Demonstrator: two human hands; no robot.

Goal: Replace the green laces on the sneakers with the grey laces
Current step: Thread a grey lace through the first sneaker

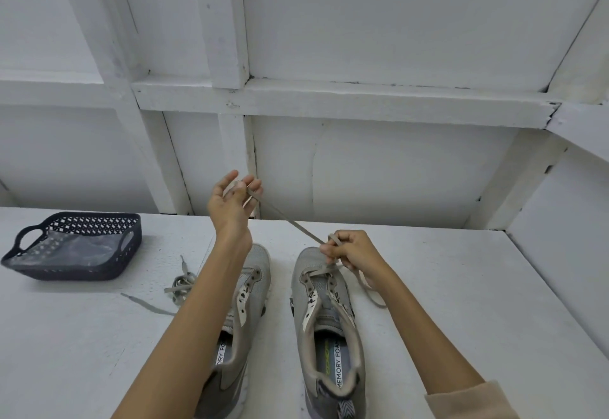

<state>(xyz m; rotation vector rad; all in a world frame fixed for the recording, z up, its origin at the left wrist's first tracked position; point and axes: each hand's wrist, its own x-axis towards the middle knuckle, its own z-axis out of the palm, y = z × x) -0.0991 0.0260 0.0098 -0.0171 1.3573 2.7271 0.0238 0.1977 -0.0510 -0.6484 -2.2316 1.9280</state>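
My raised left hand (232, 201) has the grey lace (290, 222) wound over its half-curled fingers and holds it tight. My right hand (351, 250) pinches the same lace at the toe of the right sneaker (329, 320) on the table (461, 287). If I pull too hard, I think the other end may slip out of its eyelet. The basket (79, 273) holds what looks like a clear bag.
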